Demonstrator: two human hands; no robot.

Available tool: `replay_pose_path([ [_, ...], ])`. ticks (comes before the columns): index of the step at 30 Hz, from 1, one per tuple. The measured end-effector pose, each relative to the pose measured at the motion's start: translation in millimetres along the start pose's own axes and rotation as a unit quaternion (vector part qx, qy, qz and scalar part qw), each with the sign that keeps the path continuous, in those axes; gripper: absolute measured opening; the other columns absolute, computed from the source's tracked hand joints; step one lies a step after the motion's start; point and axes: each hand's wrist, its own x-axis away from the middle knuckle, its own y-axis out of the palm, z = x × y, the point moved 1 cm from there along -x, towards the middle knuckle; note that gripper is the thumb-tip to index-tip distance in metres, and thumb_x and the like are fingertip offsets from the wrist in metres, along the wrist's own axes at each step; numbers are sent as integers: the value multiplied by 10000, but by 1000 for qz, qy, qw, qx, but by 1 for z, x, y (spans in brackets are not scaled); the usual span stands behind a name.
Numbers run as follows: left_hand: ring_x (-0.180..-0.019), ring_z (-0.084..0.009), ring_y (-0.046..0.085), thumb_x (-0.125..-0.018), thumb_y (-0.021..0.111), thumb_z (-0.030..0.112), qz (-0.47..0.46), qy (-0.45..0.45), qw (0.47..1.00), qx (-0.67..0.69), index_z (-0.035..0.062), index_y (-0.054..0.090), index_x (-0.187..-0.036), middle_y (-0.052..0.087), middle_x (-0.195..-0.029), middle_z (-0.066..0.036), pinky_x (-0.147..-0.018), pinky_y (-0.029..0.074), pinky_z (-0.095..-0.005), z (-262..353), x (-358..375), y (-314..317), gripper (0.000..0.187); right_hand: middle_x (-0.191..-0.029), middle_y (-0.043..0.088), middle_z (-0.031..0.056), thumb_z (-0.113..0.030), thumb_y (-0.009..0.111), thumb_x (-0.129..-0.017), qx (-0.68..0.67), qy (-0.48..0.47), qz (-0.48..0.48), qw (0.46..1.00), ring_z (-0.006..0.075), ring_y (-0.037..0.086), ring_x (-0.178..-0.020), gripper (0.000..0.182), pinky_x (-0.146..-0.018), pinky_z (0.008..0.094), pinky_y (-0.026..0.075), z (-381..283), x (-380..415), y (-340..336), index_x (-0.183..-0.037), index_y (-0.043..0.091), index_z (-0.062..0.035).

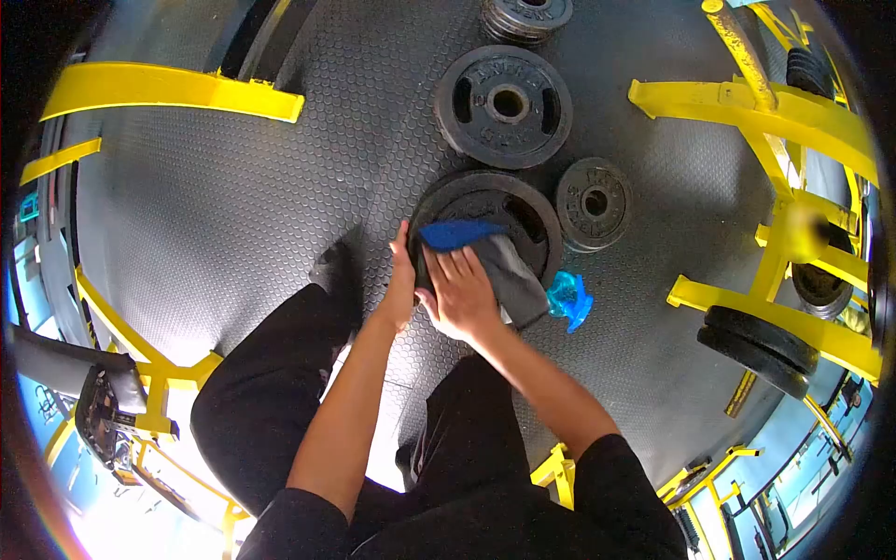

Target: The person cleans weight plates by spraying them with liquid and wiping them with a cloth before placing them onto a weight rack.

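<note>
My right hand [464,291] lies flat on a grey and blue cloth [515,276], fingers stretched out, pressing it against a dark weight plate [532,215]. The cloth covers much of the plate's near side and hangs over its lower right edge. At the plate's left rim, my left hand [401,287] holds the edge, its fingers pointing away from me and partly hidden. Beside the cloth, to the right, is a translucent turquoise bottle [565,297] with a blue top, partly covered by the cloth.
A larger weight plate [509,140] lies just beyond, and a smaller plate [595,210] to the right. More plates [527,14] are stacked farther off. Yellow frames [187,91] stand left and right, with plates [756,345] on the right one. Textured black matting [364,112] covers the floor.
</note>
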Motion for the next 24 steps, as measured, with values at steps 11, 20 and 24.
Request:
replay_pose_path([
  [11,-1511,-257,42,-906,120,782,-18,28,999,-27,145,-22,-1583,34,-1640,-143,-1216,38,-399,2,1,-1,941,-1608,260,78,-508,473,-958,33,101,70,992,252,239,-1480,761,-1203,449,176,33,-26,-31,-1549,247,-85],
  [20,-1511,-287,-31,-897,131,792,-16,0,998,-59,215,-91,-1575,-53,-1642,-136,-1208,-1,-456,0,0,-1,918,-1599,217,201,-473,455,-971,56,370,128,918,387,186,-1481,785,-1185,497,200,14,58,7,-1528,218,27],
  [24,-1511,-293,-45,-891,153,799,-11,-14,997,-74,198,-107,-1572,-90,-1642,-126,-1204,-17,-466,-4,0,-6,945,-1585,225,232,-481,445,-974,9,433,240,869,451,189,-1460,804,-1187,512,186,31,52,10,-1526,192,47],
])
